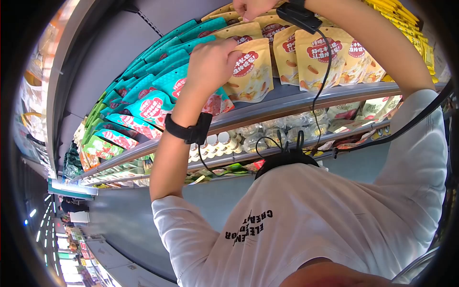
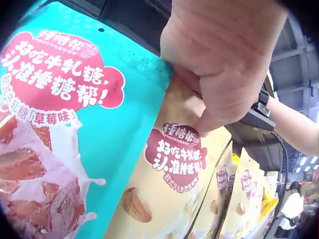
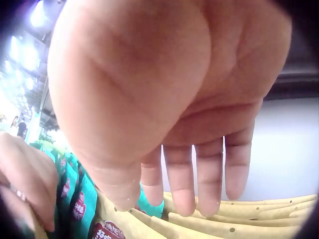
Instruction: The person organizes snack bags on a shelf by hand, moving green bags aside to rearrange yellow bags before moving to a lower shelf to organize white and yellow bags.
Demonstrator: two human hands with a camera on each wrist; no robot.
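A person's left hand [image 1: 210,64] pinches the top of a beige pouch [image 1: 252,79] at the front of a shelf [image 1: 287,105], beside teal pouches [image 2: 124,119]; the right hand [image 3: 164,94], fingers straight and slightly apart, is over more beige pouches [image 3: 269,227]. Yellow packets [image 1: 399,36] stand beyond.

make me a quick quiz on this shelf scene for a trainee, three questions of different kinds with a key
1. Which hand pinches a cream pouch near its top?
2. The right hand is:
a) curled into a fist
b) held with its fingers extended
c) hidden in every view
3. True or false: in the left wrist view, the large teal pouch appears to the left of the pinched pouch.

Key:
1. The left hand.
2. b
3. True
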